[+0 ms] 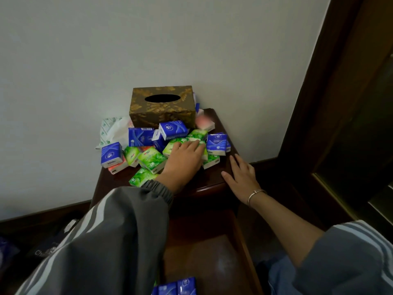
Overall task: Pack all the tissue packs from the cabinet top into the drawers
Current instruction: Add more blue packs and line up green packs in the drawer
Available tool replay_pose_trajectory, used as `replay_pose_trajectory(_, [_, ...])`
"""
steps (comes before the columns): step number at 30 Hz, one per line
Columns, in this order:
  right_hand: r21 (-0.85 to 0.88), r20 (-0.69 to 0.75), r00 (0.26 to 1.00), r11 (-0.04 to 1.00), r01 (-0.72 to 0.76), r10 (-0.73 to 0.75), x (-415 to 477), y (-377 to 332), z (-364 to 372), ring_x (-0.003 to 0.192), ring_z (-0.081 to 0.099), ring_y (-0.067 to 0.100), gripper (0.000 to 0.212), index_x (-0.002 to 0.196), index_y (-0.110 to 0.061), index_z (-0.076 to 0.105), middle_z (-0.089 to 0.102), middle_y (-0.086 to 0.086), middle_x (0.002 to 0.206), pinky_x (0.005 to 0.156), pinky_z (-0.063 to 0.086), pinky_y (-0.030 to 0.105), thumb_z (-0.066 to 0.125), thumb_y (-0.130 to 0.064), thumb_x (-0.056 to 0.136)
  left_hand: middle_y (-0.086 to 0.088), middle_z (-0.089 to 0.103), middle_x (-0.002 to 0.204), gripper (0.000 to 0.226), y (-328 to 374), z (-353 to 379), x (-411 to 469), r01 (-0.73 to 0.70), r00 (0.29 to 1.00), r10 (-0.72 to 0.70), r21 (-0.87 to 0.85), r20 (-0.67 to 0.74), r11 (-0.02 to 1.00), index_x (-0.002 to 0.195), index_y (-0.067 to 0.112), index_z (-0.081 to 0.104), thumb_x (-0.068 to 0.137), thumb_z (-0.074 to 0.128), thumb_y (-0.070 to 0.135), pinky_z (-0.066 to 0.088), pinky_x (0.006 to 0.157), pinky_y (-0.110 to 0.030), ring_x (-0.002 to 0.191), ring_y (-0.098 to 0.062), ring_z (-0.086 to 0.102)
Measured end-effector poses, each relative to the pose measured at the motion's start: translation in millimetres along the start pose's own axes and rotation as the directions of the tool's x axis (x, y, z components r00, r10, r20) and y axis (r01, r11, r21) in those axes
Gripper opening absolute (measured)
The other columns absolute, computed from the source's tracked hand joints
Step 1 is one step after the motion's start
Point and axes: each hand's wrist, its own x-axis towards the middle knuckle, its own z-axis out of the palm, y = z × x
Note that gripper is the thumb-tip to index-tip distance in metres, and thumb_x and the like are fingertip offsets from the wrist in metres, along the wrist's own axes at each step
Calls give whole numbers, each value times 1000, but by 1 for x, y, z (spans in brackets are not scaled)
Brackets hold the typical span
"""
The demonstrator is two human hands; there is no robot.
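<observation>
As left hand (184, 156) lies flat on green packs (152, 159) | right hand (240, 177) flat on cabinet (212, 176) | drawer (212, 252) part-hidden

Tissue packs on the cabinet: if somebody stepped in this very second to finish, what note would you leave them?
Left hand: open, fingers lying on a green pack in the heap; nothing lifted.
Right hand: open, flat on the front right corner of the cabinet top.
Things: many tissue packs, blue and green, lie heaped on the cabinet top in front of the gold tissue box. The drawer below is pulled out.
Done: a few blue packs appear to lie in the drawer, at the picture's bottom edge.
Left: move the whole heap into the drawers.
</observation>
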Motion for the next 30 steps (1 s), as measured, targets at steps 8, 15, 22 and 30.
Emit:
replay_pose_trajectory(8, [-17, -21, 1000, 1000, 3, -3, 1, 1, 1, 143, 5, 27, 65, 150, -25, 13, 5, -7, 159, 115, 19, 40, 36, -50, 95, -16, 62, 124, 44, -61, -35, -58, 162, 860, -217, -156, -461, 974, 131, 6, 49, 93, 55, 26, 51, 83, -44, 105, -31, 63])
replay_pose_trajectory(15, [-45, -17, 1000, 999, 1, -2, 2, 1, 2, 142, 9, 30, 65, 150, -25, 15, 6, -4, 159, 116, 17, 41, 37, -50, 95, -6, 47, 140, 58, -73, -8, -73, 226, 974, -226, -47, 8, 973, 132, 18, 48, 89, 46, 57, 40, 97, -44, 123, -30, 45])
replay_pose_trajectory(22, [-59, -13, 1000, 998, -3, 3, 1, 0, 0, 143, 8, 31, 65, 150, -24, 15, 7, -2, 159, 116, 17, 42, 37, -50, 95, -10, 51, 128, 68, -103, -16, -39, 360, 921, -314, -197, 230, 912, 120, 24, 44, 72, 62, 68, 36, 94, -45, 115, -33, 42])
replay_pose_trajectory(30, [-29, -20, 1000, 1000, -2, 2, 1, 0, 2, 143, 7, 28, 64, 150, -27, 13, 6, -6, 159, 115, 19, 42, 36, -51, 95, -15, 55, 113, 81, -98, -4, -29, 455, 867, -352, -273, 351, 847, 116, 14, 27, 65, 79, 50, 52, 84, -46, 100, -31, 58])
